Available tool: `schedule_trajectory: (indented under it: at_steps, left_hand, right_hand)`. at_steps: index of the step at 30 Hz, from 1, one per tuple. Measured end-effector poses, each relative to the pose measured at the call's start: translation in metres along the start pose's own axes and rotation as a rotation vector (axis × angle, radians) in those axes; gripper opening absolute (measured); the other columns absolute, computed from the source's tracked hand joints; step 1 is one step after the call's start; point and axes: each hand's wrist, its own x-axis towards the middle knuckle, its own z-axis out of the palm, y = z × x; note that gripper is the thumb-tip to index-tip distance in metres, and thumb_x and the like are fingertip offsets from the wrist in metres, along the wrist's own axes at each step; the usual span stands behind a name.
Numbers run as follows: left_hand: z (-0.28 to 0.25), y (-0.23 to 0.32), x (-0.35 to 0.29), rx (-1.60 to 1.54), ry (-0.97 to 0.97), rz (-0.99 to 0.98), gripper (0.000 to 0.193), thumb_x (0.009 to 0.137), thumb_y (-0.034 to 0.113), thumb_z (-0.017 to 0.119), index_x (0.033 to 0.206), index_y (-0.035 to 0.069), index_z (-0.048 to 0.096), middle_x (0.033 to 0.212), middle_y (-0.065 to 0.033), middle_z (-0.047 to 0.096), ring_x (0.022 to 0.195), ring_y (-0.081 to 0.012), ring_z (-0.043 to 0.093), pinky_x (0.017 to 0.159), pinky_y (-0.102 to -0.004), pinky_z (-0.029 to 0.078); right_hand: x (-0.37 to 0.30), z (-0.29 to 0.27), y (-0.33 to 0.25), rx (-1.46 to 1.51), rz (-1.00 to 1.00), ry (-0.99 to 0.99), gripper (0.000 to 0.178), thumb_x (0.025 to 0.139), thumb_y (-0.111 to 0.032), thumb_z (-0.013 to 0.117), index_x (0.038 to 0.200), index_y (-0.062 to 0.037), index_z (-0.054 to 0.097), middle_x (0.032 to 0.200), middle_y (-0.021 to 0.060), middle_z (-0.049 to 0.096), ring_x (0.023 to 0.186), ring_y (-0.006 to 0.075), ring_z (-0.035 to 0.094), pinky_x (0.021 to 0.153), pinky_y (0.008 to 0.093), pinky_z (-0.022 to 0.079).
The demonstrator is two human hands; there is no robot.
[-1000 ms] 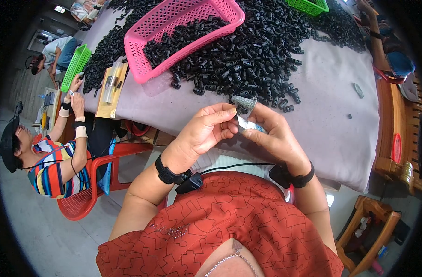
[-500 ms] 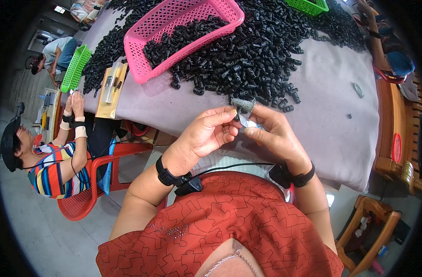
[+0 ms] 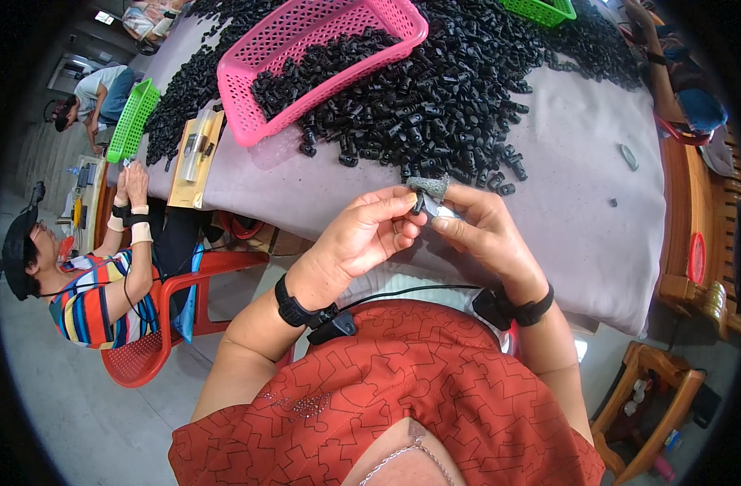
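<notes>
My left hand (image 3: 362,235) is closed in a pinch, thumb against forefinger, on a small black plastic part (image 3: 418,204). Close beside it, my right hand (image 3: 488,231) grips a small knife (image 3: 440,211) with a pale blade, its tip at the black part. Most of the knife's handle is hidden by my fingers. A grey, rough-textured wrap (image 3: 428,187) covers the right forefinger, just beyond the part. Both hands are held over the near edge of the cloth-covered table (image 3: 581,219).
A heap of black plastic parts (image 3: 435,105) lies beyond my hands. The pink basket (image 3: 253,134) leans on it, with more parts inside. Green baskets (image 3: 133,121) stand farther off. At left, a co-worker (image 3: 103,283) sits on a red chair (image 3: 172,324) near a yellow board (image 3: 194,174).
The knife has turned slightly in my right hand, and its blade has shifted against the black part. More of the part shows below my left thumb. Both arms stay nearly in place.
</notes>
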Motion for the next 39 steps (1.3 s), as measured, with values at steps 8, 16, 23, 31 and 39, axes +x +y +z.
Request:
schedule_trajectory:
  at_steps: [8,16,23,31,39]
  left_hand:
    - [0.0003,-0.0001,0.0034,-0.029,0.011,0.025,0.012,0.095,0.015,0.06,0.101,0.005,0.061,0.085,-0.0046,0.065,0.07,-0.0122,0.063,0.064,-0.0235,0.054]
    - [0.0011,0.0,-0.0001,-0.008,-0.02,0.009,0.014,0.095,0.016,0.059,0.103,0.004,0.059,0.086,-0.0044,0.063,0.072,-0.0127,0.06,0.065,-0.0243,0.052]
    - [0.0009,-0.0007,0.0028,-0.034,-0.024,0.027,0.013,0.094,0.016,0.06,0.101,0.005,0.061,0.084,-0.0035,0.063,0.072,-0.0125,0.06,0.065,-0.024,0.052]
    - [-0.0001,-0.0018,0.0022,-0.05,-0.047,0.028,0.011,0.093,0.015,0.062,0.1,0.006,0.063,0.083,-0.0039,0.065,0.071,-0.0125,0.061,0.064,-0.0236,0.052]
    - [-0.0004,-0.0037,0.0027,-0.035,-0.022,0.038,0.012,0.095,0.016,0.056,0.099,0.004,0.059,0.084,-0.0041,0.062,0.072,-0.0141,0.059,0.066,-0.0252,0.051]
  right_hand:
    - [-0.0035,0.0046,-0.003,0.046,-0.037,-0.031,0.045,0.09,-0.012,0.066,0.131,-0.0009,0.053,0.078,-0.0056,0.051,0.066,0.0022,0.045,0.055,0.018,0.037]
    - [-0.0016,0.0012,-0.0049,0.056,0.023,-0.015,0.046,0.09,-0.014,0.066,0.132,-0.0013,0.051,0.079,-0.0056,0.053,0.066,0.0018,0.045,0.055,0.0176,0.037]
    - [-0.0043,0.0039,-0.0024,0.103,-0.033,-0.063,0.048,0.09,-0.015,0.067,0.133,-0.0012,0.051,0.08,-0.0055,0.054,0.065,0.0017,0.044,0.055,0.0176,0.036]
    - [-0.003,0.0018,-0.001,0.063,-0.01,-0.034,0.051,0.09,-0.015,0.067,0.136,-0.0016,0.05,0.079,-0.0056,0.055,0.066,0.0017,0.044,0.056,0.0177,0.036]
    - [-0.0024,0.001,-0.0044,0.025,0.021,-0.03,0.049,0.09,-0.013,0.066,0.135,-0.0014,0.052,0.083,-0.0051,0.058,0.067,0.0014,0.045,0.057,0.0173,0.037]
